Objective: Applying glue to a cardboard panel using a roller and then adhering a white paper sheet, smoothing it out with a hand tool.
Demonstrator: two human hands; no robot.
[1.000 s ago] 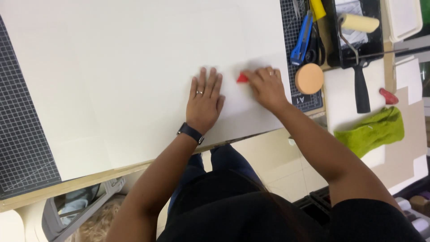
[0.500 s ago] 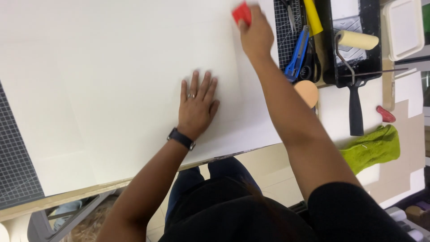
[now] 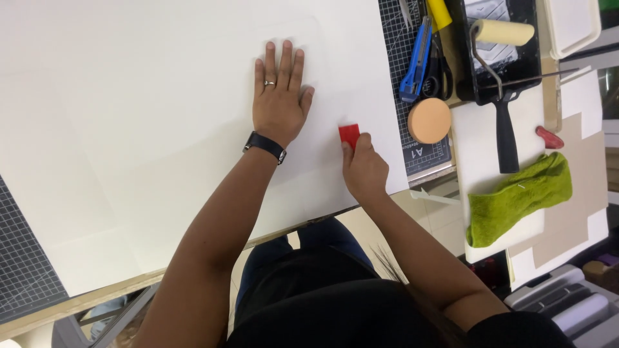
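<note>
Head view: left hand [image 3: 278, 103] is lying flat, fingers spread, pinning the white sheet [image 3: 161, 129] on the bench; right hand [image 3: 364, 169] is gripping a red squeegee block [image 3: 349, 135] near sheet's right edge. Best w/ firm, even, overlapping strokes.

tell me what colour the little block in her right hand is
Red. The small block held by the right hand shows clearly against the white sheet in the head view.

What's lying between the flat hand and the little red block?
Nothing: the head view shows only bare white sheet between the left hand and red block.
</note>
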